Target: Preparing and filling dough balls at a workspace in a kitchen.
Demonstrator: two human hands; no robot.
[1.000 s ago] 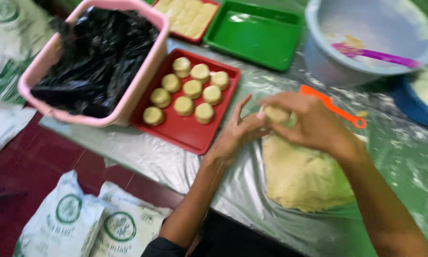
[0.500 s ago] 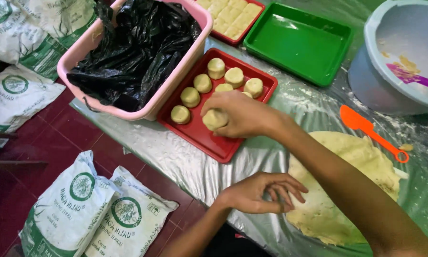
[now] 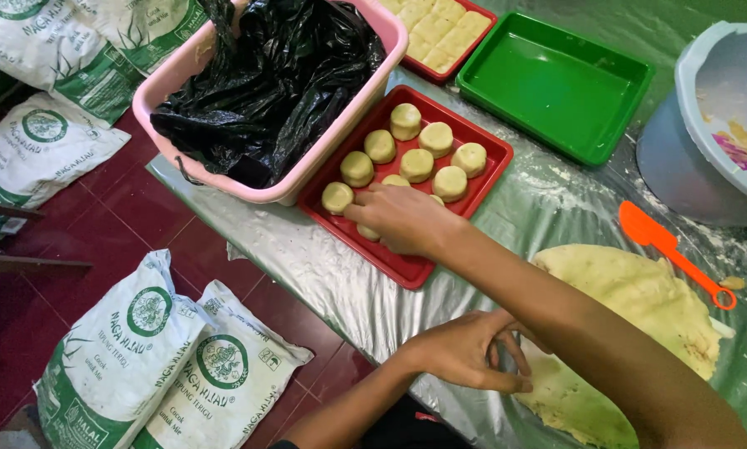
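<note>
Foil-covered table (image 3: 548,216): trays, dough, tub.

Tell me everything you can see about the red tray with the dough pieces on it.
The red tray is a shallow rectangular tray that looks like plastic, with a low raised rim. It sits at an angle on the foil-covered table, its long side against the pink tub and near the green tray. It holds rows of pale round dough pieces, filling the far part; the near corner is bare. The right hand rests over it, covering one piece. The left hand is off it, by the flat dough sheet.
</note>
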